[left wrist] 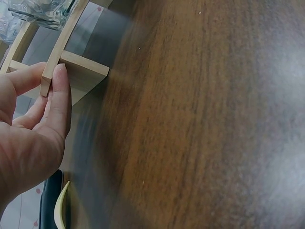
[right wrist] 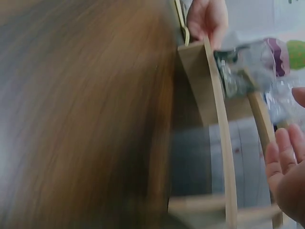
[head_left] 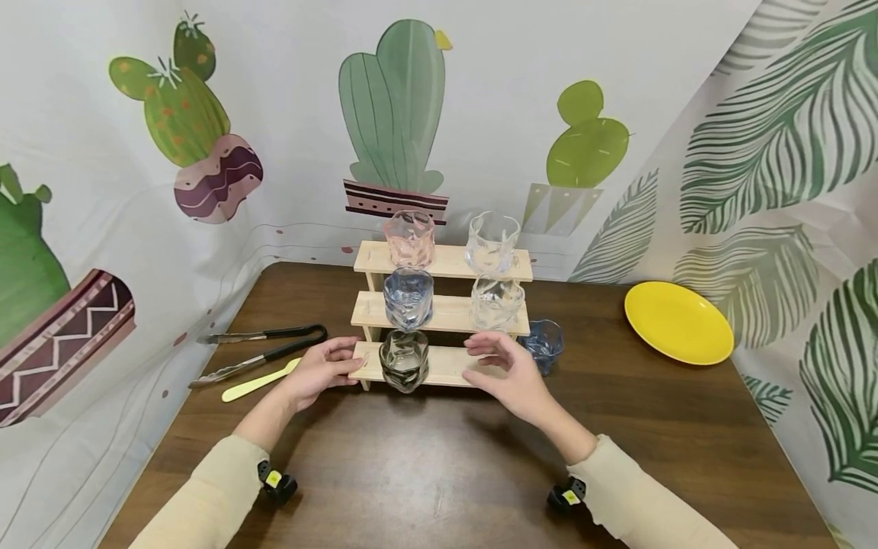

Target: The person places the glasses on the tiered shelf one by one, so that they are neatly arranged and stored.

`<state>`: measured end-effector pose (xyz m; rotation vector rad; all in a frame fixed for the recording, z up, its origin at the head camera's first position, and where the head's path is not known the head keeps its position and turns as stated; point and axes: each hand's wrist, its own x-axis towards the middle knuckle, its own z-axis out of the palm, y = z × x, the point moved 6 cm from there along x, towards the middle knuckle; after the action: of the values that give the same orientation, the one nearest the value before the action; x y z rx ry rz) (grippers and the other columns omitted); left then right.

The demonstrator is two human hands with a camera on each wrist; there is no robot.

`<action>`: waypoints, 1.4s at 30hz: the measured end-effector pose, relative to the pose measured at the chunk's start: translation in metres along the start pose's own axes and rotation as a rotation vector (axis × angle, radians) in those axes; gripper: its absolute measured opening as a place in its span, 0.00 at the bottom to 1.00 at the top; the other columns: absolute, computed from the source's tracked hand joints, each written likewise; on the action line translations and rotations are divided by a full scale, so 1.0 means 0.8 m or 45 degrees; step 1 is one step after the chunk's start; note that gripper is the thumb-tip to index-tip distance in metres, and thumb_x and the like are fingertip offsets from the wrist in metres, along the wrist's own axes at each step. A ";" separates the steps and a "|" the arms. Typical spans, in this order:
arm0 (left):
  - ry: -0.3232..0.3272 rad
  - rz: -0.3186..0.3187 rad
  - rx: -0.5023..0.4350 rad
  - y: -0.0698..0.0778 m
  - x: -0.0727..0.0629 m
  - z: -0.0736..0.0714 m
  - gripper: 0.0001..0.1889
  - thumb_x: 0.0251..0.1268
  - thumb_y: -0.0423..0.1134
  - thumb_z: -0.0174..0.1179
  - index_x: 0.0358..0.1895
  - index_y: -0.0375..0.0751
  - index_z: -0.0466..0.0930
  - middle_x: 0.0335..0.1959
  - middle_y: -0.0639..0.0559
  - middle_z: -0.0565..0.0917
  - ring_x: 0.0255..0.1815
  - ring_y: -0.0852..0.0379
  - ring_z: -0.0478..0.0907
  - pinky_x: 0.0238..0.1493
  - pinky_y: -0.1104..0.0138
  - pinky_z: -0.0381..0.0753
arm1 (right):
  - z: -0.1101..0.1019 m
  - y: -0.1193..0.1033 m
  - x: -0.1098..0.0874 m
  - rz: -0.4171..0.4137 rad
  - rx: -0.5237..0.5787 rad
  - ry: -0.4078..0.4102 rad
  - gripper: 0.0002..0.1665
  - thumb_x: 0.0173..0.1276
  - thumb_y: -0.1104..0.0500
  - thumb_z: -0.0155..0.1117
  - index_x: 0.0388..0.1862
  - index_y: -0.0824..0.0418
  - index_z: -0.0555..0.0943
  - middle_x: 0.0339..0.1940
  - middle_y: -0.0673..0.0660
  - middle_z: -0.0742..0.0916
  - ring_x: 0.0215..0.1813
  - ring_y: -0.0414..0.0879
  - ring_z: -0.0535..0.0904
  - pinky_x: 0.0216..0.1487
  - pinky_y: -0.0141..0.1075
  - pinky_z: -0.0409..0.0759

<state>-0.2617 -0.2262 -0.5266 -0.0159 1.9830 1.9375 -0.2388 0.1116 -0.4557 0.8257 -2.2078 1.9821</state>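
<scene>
A three-step wooden rack (head_left: 449, 367) stands on the table. My left hand (head_left: 325, 371) pinches the left end of its lowest board (left wrist: 57, 55) between thumb and fingers. At the right end of that board my right hand (head_left: 509, 375) hovers with fingers spread, nothing between them. A smoky grey glass (head_left: 405, 362) sits left of centre on the lowest step. The middle step bears a blue glass (head_left: 408, 299) and a clear glass (head_left: 497, 303). On the top step are a pink glass (head_left: 410, 239) and another clear glass (head_left: 491, 242).
Beside the rack's right side a second blue glass (head_left: 544, 347) stands on the table. Black-handled metal tongs (head_left: 274, 352) and a pale yellow utensil (head_left: 257, 383) lie to the left. A yellow plate (head_left: 679, 322) is at the far right, near the patterned cloth backdrop (head_left: 494, 114).
</scene>
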 end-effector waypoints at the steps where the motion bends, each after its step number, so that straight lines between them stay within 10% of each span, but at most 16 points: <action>1: 0.001 -0.001 0.000 0.000 0.000 0.000 0.34 0.74 0.31 0.64 0.76 0.25 0.59 0.52 0.39 0.81 0.43 0.54 0.84 0.46 0.62 0.88 | -0.009 0.000 -0.004 -0.027 -0.030 0.022 0.27 0.61 0.73 0.77 0.59 0.66 0.80 0.54 0.73 0.84 0.56 0.63 0.81 0.56 0.50 0.83; 10: 0.007 -0.006 0.016 -0.001 0.000 -0.003 0.34 0.74 0.31 0.64 0.76 0.26 0.60 0.53 0.38 0.80 0.44 0.54 0.83 0.46 0.61 0.88 | -0.093 -0.008 -0.031 -0.127 -0.267 0.317 0.22 0.54 0.82 0.75 0.49 0.75 0.82 0.46 0.74 0.85 0.47 0.43 0.83 0.49 0.34 0.84; 17: 0.005 -0.014 0.016 -0.001 0.000 -0.003 0.34 0.74 0.32 0.64 0.76 0.26 0.60 0.53 0.39 0.80 0.44 0.54 0.83 0.46 0.62 0.88 | -0.132 -0.015 -0.042 0.037 -0.471 0.409 0.27 0.56 0.76 0.78 0.56 0.76 0.80 0.54 0.70 0.84 0.54 0.45 0.79 0.54 0.35 0.79; 22: 0.008 -0.016 0.011 -0.001 0.000 -0.004 0.34 0.74 0.31 0.64 0.77 0.26 0.60 0.52 0.39 0.80 0.43 0.54 0.83 0.46 0.62 0.88 | -0.152 0.013 -0.043 0.161 -0.516 0.383 0.37 0.57 0.73 0.79 0.65 0.73 0.74 0.62 0.68 0.81 0.62 0.63 0.74 0.62 0.48 0.77; 30: 0.003 -0.013 0.008 -0.002 0.001 -0.004 0.34 0.74 0.31 0.64 0.77 0.25 0.59 0.53 0.38 0.80 0.44 0.54 0.84 0.47 0.61 0.88 | -0.171 0.082 -0.040 0.310 -0.363 0.210 0.52 0.58 0.68 0.82 0.77 0.65 0.64 0.73 0.66 0.73 0.71 0.62 0.71 0.68 0.58 0.73; 42: 0.010 -0.018 0.022 -0.002 0.001 -0.001 0.34 0.73 0.31 0.65 0.76 0.26 0.61 0.53 0.38 0.80 0.44 0.53 0.84 0.47 0.60 0.88 | -0.171 0.104 -0.028 0.388 -0.323 0.039 0.53 0.60 0.65 0.82 0.79 0.65 0.62 0.70 0.67 0.75 0.72 0.65 0.69 0.69 0.67 0.68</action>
<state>-0.2626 -0.2271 -0.5281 -0.0333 1.9989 1.9141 -0.2958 0.2501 -0.5167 0.4474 -2.6251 1.7496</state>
